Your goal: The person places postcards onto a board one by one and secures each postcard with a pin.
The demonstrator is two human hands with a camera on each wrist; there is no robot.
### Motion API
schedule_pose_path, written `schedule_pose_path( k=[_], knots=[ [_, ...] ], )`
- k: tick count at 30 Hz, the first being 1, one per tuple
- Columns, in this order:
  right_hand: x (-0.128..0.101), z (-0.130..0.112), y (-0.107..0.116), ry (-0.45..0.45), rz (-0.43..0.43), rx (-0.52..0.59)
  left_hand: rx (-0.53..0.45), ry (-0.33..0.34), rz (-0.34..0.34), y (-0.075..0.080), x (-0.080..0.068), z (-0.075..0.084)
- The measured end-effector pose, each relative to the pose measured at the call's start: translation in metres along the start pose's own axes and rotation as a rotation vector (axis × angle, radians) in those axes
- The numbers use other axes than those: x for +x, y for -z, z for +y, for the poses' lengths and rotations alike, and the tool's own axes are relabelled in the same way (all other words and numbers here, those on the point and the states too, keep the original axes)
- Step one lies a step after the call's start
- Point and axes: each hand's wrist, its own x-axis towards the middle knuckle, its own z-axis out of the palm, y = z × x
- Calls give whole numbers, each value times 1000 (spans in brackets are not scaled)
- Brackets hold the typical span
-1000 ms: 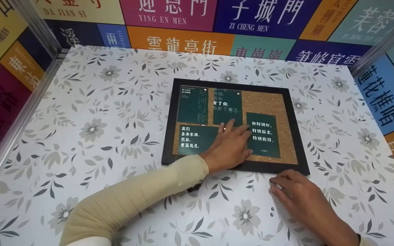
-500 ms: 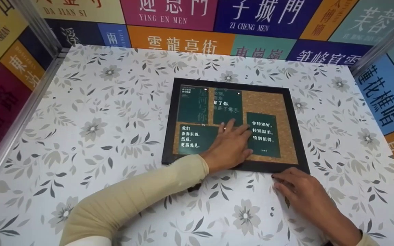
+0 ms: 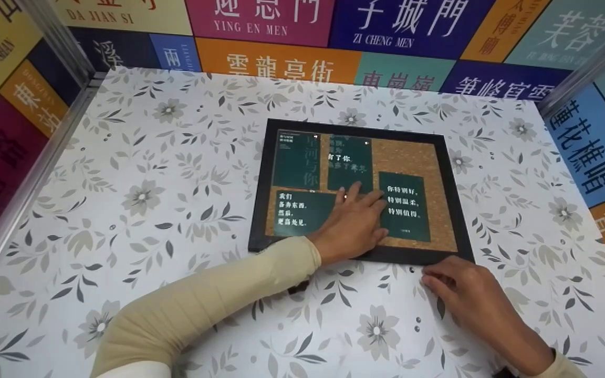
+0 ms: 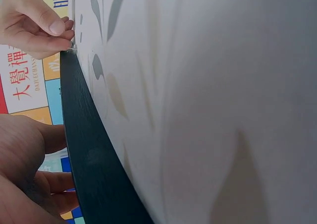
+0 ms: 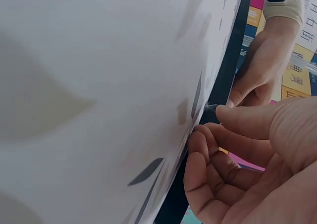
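A corkboard (image 3: pixel 407 155) in a black frame lies on the table, with green lettered cards on it. My left hand (image 3: pixel 352 223) rests on the board with its fingers spread, over parts of the lower left card (image 3: pixel 302 210) and the upper middle card (image 3: pixel 350 170). Its fingertips come right to the edge of the lower right card (image 3: pixel 405 207). At the frame's near right corner, my right hand (image 3: pixel 465 289) pinches a small clear pushpin (image 5: pixel 211 106) between thumb and finger. The pushpin is mostly hidden by the fingertips.
Another green card (image 3: pixel 294 163) sits at the board's upper left. Flower-patterned cloth covers the table (image 3: pixel 145 197). Colourful panels (image 3: pixel 281 60) with large characters stand behind it and at both sides. Near the left sleeve (image 3: pixel 229 283) a small dark thing shows.
My right hand has shifted slightly right and away from me, its fingertips now closer to the frame's near edge. The left hand stays in place on the board.
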Motion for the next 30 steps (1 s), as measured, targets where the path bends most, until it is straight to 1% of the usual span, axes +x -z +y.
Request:
schedule_pose_path(
  k=[4,11,13,17,20,25,28,30],
  knots=[
    [2,-5,-3,29,18,-47,10,0,4,0,0,0],
    [8,-10,-10,176,87,-83,9,-9,10,1,-1,0],
    [9,-11,-10,185,84,-80,9,-6,8,0,-1,0],
    [10,-12,-10,168,53,-80,11,5,3,0,1,0],
    [12,-12,-11,173,50,-82,12,12,0,0,1,1],
    [10,-9,-12,211,97,-45,10,6,1,0,1,1],
    [10,-8,-11,239,142,11,6,-5,3,1,-1,0],
    [10,-8,-10,242,165,63,4,-10,7,1,-1,0]
  ],
)
